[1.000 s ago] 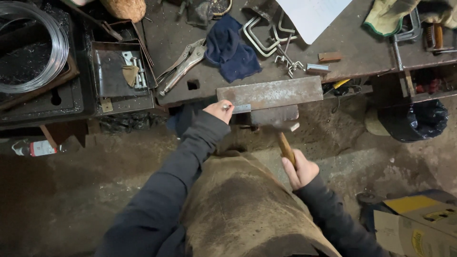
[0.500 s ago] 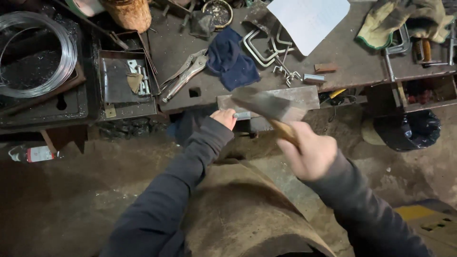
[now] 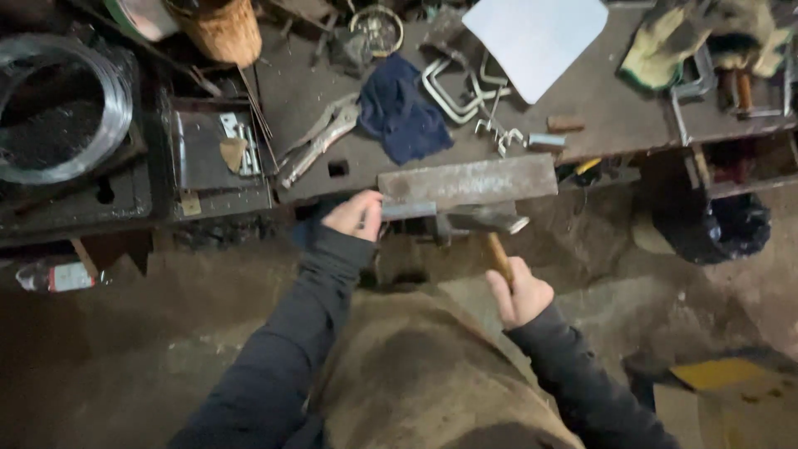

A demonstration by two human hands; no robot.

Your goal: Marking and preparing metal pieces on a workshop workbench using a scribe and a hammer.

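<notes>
My left hand (image 3: 356, 214) grips a thin grey metal strip (image 3: 407, 210) at the front edge of a dark steel workbench (image 3: 598, 116). A thick rusty steel bar (image 3: 467, 180) lies along that edge, just above the strip. My right hand (image 3: 517, 293) is closed around the wooden handle of a hammer (image 3: 486, 222). Its steel head rests low, on or just over the strip's free end, below the bar.
On the bench lie a blue rag (image 3: 403, 112), locking pliers (image 3: 320, 137), metal clamps (image 3: 457, 87), a white sheet (image 3: 536, 33) and work gloves (image 3: 665, 46). A wire coil (image 3: 62, 104) and a tray of hinges (image 3: 218, 150) sit left. A black bag (image 3: 719, 229) stands right.
The hammer was raised above the bar half a second ago; it has now come down to the strip below the bar. My left hand has kept its hold.
</notes>
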